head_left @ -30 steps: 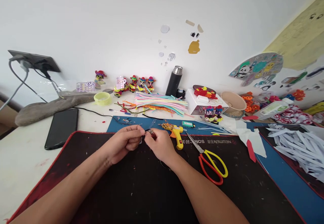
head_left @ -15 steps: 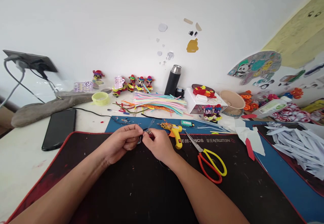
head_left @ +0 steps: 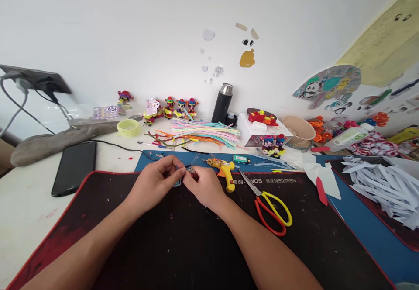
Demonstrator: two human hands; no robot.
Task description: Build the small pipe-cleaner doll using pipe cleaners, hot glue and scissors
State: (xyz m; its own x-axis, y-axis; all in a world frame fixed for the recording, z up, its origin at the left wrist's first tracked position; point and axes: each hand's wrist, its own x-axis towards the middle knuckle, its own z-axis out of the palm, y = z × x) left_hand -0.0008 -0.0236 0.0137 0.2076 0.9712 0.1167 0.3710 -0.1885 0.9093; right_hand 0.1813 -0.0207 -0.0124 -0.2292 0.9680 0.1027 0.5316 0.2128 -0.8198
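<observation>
Above the black desk mat, my left hand and my right hand meet fingertip to fingertip. The left thumb and forefinger are pinched together, and a small bluish piece shows just beneath them. My right hand is also closed in a pinch. A small shiny, partly reddish object peeks out between its thumb and fingers, mostly hidden. A thin dark cord loops on the mat below the right hand. Close by on the right lie a yellow hot glue gun and scissors with red and yellow handles.
A black phone lies at the left. Behind are pastel pipe cleaners, a yellow-green tape roll, a black thermos and several small figures. White paper strips are piled at the right.
The left fingers have shifted and bent into a different pinch, and more of the bluish piece shows beneath them. My right hand stays nearly in place. The view has turned slightly.
</observation>
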